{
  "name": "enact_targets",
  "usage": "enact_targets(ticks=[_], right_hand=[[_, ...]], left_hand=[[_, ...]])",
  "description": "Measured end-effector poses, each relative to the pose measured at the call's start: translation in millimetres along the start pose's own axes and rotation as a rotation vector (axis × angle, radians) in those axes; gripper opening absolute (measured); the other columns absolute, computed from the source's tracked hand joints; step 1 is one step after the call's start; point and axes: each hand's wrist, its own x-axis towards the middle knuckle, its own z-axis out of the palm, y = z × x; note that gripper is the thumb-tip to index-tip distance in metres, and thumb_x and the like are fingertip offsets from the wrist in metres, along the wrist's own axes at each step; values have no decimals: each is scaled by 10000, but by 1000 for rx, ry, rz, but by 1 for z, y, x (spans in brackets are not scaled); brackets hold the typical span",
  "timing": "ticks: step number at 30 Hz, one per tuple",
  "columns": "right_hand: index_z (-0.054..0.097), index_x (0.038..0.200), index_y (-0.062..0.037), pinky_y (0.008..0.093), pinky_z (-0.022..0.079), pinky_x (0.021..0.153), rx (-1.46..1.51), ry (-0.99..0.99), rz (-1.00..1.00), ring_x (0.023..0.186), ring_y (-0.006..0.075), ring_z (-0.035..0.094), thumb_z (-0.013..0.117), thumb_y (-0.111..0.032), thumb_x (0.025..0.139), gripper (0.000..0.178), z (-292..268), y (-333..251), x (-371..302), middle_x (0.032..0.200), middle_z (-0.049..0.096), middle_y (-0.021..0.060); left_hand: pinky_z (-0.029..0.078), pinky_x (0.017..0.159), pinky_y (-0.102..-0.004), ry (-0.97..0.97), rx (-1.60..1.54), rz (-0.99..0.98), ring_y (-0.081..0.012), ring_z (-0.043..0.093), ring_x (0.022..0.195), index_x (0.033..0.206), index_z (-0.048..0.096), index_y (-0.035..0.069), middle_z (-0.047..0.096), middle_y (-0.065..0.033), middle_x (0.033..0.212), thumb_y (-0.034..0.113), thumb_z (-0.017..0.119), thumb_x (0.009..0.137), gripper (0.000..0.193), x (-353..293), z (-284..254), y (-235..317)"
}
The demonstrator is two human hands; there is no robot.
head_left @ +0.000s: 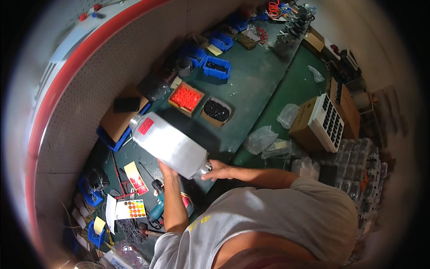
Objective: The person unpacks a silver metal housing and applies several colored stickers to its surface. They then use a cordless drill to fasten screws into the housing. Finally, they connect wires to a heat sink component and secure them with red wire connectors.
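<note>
A silver metal canister (172,145), box-like with a narrowed neck at each end and a red label near its far-left end, is held tilted above the green workbench. My left hand (167,170) supports it from below, near the middle; its fingers are mostly hidden behind the metal. At the near-right end, my right hand (217,171) grips around the shiny neck. A teal power drill (156,210) lies on the bench beside my left forearm. Close to it are a sheet of red labels (135,178) and a sheet of round orange and yellow stickers (131,209).
Beyond the canister stand a box of red caps (185,97) and a box of black parts (217,110). Blue bins (217,68) line the pegboard wall (76,98). To the right are clear plastic bags (260,140) and a carton (301,125) beside a white slotted panel (326,123).
</note>
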Motion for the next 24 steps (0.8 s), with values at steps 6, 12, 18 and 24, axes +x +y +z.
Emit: enact_targets(ticks=[6,12,18,24], right_hand=[[489,1333,54,361,595,702,17,-81,-186,973,234,661,867,-395,725,845,-52,-28,-23,1145,655,154],[506,1332,42,332,564,707,9,-82,-231,914,188,645,863,-410,744,824,-173,-67,-79,1098,666,115],[535,1334,4,302,536,698,89,10,-366,874,148,639,850,-385,787,742,-355,-60,-142,1054,673,91],[563,1302,-11,282,540,609,108,208,-207,795,126,632,863,-363,782,696,-517,-26,-153,1005,680,66]], left_hand=[[592,896,-464,-39,103,137,-324,676,1112,1399,535,45,658,-144,1292,408,412,1074,502,-40,92,20],[580,920,-474,-66,93,180,-322,671,1125,1387,551,43,663,-147,1288,395,421,1075,488,-44,210,-37],[569,930,-464,-146,83,159,-311,660,1103,1374,538,25,655,-133,1269,386,452,1075,477,-2,338,-190],[553,974,-469,-368,52,-6,-306,637,1157,1386,514,27,633,-132,1287,405,393,1094,494,77,457,-347]])
